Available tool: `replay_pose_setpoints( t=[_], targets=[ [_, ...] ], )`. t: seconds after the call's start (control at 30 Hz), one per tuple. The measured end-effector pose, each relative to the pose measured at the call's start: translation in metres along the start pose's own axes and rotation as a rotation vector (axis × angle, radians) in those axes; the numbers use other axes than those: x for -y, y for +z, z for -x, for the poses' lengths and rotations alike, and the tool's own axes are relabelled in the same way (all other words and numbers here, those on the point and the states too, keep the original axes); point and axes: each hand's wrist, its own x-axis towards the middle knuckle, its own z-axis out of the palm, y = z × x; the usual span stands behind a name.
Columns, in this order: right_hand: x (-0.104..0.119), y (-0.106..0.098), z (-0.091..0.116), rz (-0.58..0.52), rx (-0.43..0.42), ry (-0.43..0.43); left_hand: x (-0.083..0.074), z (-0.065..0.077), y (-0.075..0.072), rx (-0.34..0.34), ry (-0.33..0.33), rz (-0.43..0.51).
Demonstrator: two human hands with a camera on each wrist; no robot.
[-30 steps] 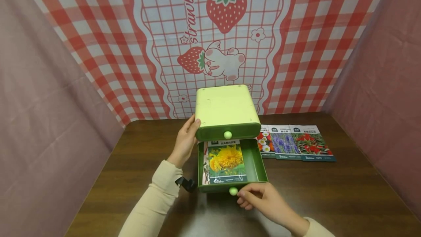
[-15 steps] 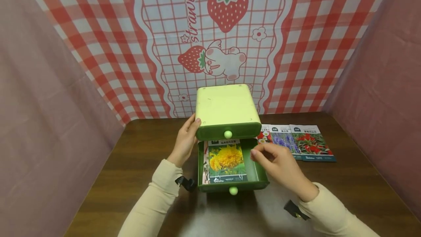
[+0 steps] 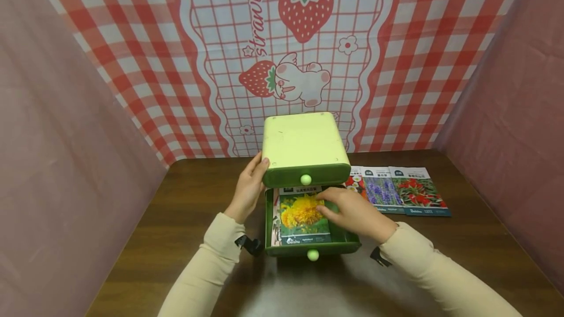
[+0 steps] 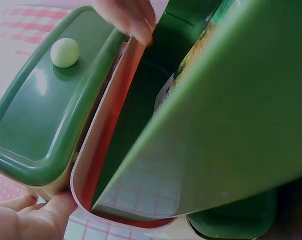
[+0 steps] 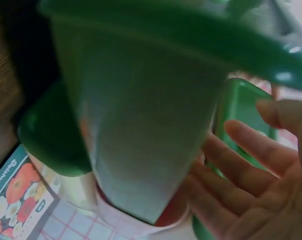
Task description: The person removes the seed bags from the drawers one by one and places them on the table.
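A pale green desktop drawer unit (image 3: 304, 143) has its top drawer closed and a dark green drawer (image 3: 348, 247) below it pulled out. In that drawer lies a seed packet with yellow flowers (image 3: 304, 224), over another packet whose left edge shows. My left hand (image 3: 246, 190) rests along the unit's left side, its thumb near the front corner. My right hand (image 3: 352, 209) reaches over the drawer from the right, fingertips at the packet's upper right. In the right wrist view its fingers (image 5: 251, 170) are spread and loosely bent, beside the drawer wall.
Several flower seed packets (image 3: 423, 192) overlap on the brown table (image 3: 194, 194), right of the unit. Another green drawer front (image 4: 236, 215) shows beneath the pulled-out one. A checked strawberry cloth (image 3: 308, 77) hangs behind, with pink curtains (image 3: 506, 126) at the sides.
My right hand has left the drawer's round knob, risen past the right wall, and moved left over the yellow-flower packet. My left hand has stayed at the unit's side.
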Motion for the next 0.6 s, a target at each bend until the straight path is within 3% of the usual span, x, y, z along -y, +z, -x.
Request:
replay_pose_setpoints(
  t=[0.17, 0.47, 0.6],
  targets=[
    [-0.004, 0.010, -0.006, 0.083, 0.144, 0.021, 0.000, 0.000, 0.000, 0.004, 0.000, 0.002],
    [0.001, 0.019, -0.011, 0.243, 0.216, 0.062, 0.001, 0.000, 0.001, -0.005, -0.001, -0.001],
    [0.003, 0.021, -0.013, 0.253, 0.254, 0.088, 0.000, 0.000, 0.002, -0.011, 0.002, -0.001]
  ],
)
